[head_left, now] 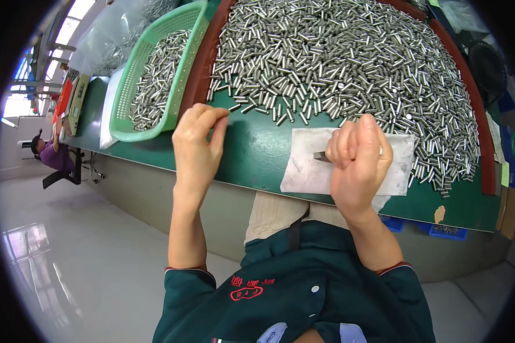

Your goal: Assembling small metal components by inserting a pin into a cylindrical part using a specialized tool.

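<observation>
My left hand [199, 140] is raised over the table's front edge, near the green basket [180, 94]. Its thumb and fingers come together in a pinch, and whatever may lie between them is hidden. My right hand [360, 163] is closed in a fist above a smudged white cloth [303, 163]. A grey metal piece [320, 155] sticks out of this fist on its left side; the rest of it is covered by the fingers. Beyond both hands a broad heap of short, shiny metal pins [326, 63] covers much of the green tabletop [249, 151].
Dark red strips [203, 63] border the heap. More pins fill the basket; clear plastic bags [106, 48] lie behind it. A black fan [487, 68] stands at the right, and blue bins [446, 231] show below the table. Far left, a person in purple [57, 157] sits.
</observation>
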`<action>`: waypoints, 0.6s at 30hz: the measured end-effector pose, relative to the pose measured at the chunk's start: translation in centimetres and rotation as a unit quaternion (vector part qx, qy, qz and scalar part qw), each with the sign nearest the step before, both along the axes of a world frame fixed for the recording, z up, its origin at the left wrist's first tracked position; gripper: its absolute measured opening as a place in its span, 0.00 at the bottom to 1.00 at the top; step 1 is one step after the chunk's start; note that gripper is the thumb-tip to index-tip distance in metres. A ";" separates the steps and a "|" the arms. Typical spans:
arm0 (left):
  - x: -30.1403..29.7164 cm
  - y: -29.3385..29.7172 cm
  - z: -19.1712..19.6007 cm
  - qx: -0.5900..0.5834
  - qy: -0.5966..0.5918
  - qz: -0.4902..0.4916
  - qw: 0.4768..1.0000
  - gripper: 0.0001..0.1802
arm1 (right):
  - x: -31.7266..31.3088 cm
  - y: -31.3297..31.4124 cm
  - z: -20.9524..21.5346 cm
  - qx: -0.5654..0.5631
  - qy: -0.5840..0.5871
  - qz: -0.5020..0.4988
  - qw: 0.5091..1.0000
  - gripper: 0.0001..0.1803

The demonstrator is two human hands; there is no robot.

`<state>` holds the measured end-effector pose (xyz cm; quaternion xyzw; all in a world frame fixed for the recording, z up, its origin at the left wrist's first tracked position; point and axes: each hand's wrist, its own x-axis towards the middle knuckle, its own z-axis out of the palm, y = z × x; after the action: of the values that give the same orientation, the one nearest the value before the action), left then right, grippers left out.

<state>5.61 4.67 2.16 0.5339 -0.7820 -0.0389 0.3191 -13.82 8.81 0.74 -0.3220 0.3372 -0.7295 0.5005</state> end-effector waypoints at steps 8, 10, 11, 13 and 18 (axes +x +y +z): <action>-0.3 -1.5 -1.8 -0.038 -0.048 0.025 0.998 0.04 | 0.1 -0.2 -0.3 -0.010 -0.030 -0.001 1.000 0.16; -0.3 -1.9 -2.0 -0.057 -0.071 0.031 0.995 0.03 | 0.1 -0.2 -0.2 -0.013 -0.026 -0.001 1.000 0.17; -0.3 -2.1 -2.2 -0.045 -0.078 0.019 0.996 0.04 | 0.2 -0.1 -0.2 -0.013 -0.026 0.000 1.000 0.17; -0.3 -2.2 -2.2 -0.035 -0.085 0.005 0.996 0.04 | 0.1 -0.1 -0.1 -0.012 -0.028 -0.003 1.000 0.17; -0.3 -2.1 -2.2 -0.017 -0.031 -0.024 0.999 0.04 | 0.1 0.1 -0.1 -0.013 -0.024 0.000 1.000 0.18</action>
<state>5.31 2.59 0.00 0.5104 -0.8045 -0.0165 0.3033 -13.71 8.96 0.63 -0.3112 0.3154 -0.7412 0.5043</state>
